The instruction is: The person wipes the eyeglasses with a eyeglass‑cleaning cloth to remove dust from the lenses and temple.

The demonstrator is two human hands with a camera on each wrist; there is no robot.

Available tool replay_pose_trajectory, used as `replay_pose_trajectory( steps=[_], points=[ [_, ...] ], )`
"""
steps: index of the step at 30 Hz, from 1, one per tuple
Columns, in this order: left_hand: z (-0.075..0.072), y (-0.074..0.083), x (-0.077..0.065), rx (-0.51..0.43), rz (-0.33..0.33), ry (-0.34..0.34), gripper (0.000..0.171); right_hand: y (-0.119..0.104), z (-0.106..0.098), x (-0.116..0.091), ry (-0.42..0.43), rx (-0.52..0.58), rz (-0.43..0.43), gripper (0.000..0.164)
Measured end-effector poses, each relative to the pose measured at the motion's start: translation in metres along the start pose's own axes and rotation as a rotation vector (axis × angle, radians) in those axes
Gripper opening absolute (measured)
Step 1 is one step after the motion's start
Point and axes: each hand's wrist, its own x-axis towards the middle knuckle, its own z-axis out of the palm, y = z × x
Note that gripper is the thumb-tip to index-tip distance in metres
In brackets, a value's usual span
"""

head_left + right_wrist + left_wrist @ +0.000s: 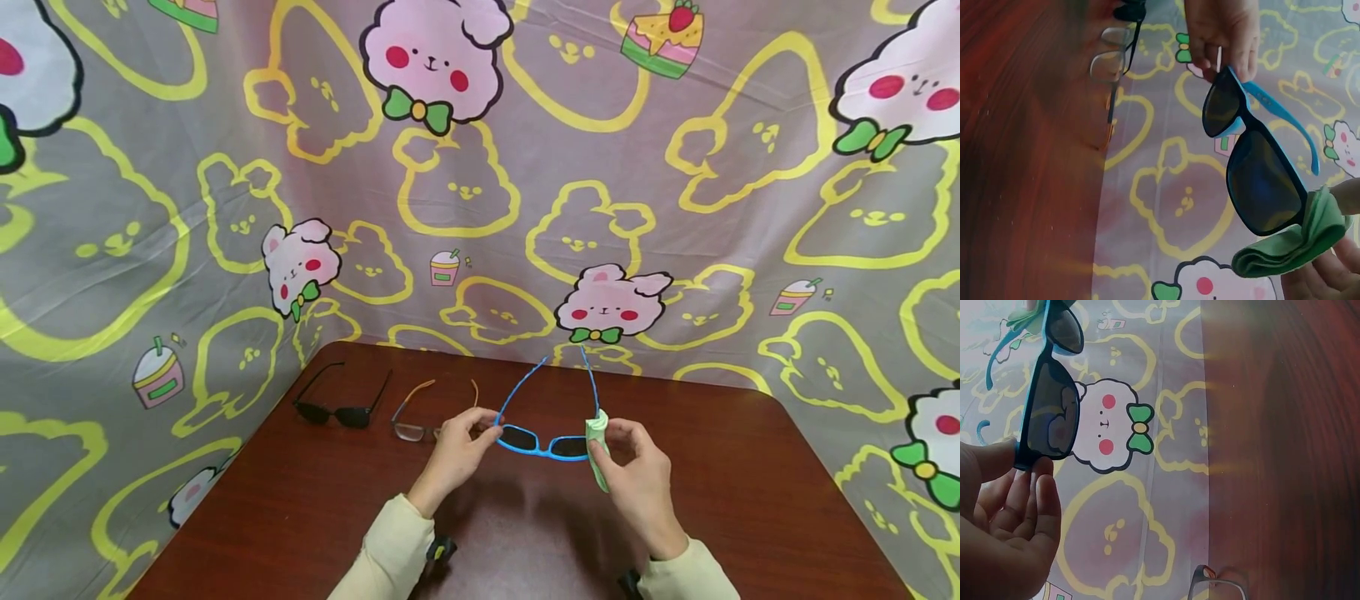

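Blue-framed sunglasses (542,451) with dark lenses are held up over the table, their temples unfolded and pointing away. My left hand (467,442) pinches the left end of the frame between thumb and fingers. At the other end, my right hand (637,479) grips a folded light green cloth (597,450) around the frame's corner. In the right wrist view the green cloth (1294,247) wraps the outer edge beside one dark lens (1266,184), and part of it hangs below. The left wrist view shows the thumb and fingers at the near lens's (1054,412) lower corner.
Black sunglasses (333,414) lie at the table's back left. Beside them, close to my left hand, are clear-lensed glasses (409,432) with orange temple tips. A patterned cloth (465,317) with cartoon rabbits walls in the brown table (360,500) at the back and sides.
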Motion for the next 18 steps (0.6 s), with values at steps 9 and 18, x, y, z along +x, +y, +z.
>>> replay_pose_trajectory(
  steps=[9,18],
  points=[
    [0.003,0.002,-0.001,-0.004,-0.003,-0.023,0.012,0.007,0.001,0.004,0.023,-0.095,-0.061,0.032],
    [0.007,0.003,-0.004,-0.027,-0.016,-0.044,0.015,0.012,0.002,0.007,0.019,-0.149,0.044,0.027]
  ],
)
